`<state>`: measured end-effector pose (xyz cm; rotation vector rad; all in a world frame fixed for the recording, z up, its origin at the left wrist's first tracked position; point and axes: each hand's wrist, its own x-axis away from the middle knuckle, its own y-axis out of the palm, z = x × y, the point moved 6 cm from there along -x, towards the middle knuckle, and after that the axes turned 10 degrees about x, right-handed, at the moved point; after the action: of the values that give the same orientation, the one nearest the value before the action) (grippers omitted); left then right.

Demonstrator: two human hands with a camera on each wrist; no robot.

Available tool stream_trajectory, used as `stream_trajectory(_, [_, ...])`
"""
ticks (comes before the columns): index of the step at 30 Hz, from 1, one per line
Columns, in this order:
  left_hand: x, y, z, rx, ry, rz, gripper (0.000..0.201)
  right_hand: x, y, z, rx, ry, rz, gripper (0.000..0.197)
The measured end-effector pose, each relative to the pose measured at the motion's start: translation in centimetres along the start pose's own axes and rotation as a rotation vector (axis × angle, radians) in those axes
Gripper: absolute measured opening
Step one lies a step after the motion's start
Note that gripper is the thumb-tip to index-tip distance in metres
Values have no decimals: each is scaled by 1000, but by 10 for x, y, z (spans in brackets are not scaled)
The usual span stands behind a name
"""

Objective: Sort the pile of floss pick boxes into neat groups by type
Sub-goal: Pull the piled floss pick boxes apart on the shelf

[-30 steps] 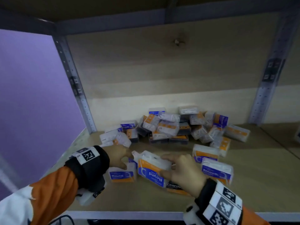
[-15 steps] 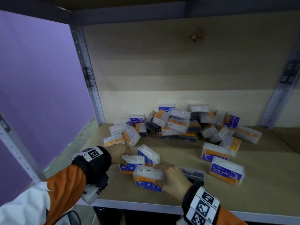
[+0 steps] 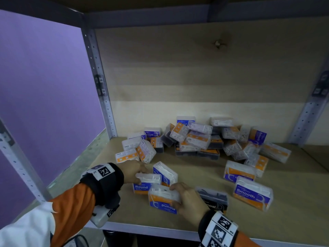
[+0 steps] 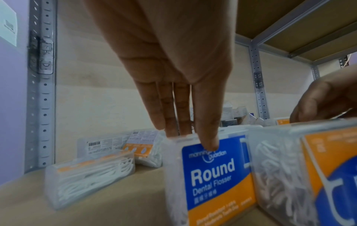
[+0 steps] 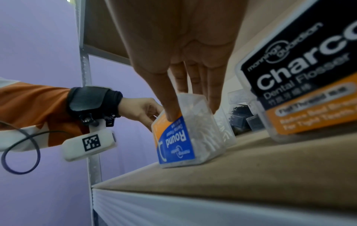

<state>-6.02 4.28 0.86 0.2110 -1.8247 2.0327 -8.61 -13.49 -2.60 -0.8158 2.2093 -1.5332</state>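
Round box (image 3: 163, 199) now nearer shelf (image 3: 249, 221) edge, each hand's fingers holding one.

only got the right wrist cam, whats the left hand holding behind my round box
Observer: The left hand pinches the top of a second Round box, label upright, next to the upside-down Round box.
Operator: any more near those two
Observer: One more blue-and-orange box stands just behind them; I cannot read its label.
Operator: wheres the smooth type
Observer: A Smooth box lies at the front right, past the Charcoal box.
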Motion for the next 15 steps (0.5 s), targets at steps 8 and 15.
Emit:
stream_trajectory(8, [-3, -3, 1, 44, 20, -31, 45, 2, -8, -7, 89, -37, -34, 45])
stream_trajectory(15, [-16, -21, -1, 41, -28, 24, 41, 11, -49, -2, 162, -83, 0, 47])
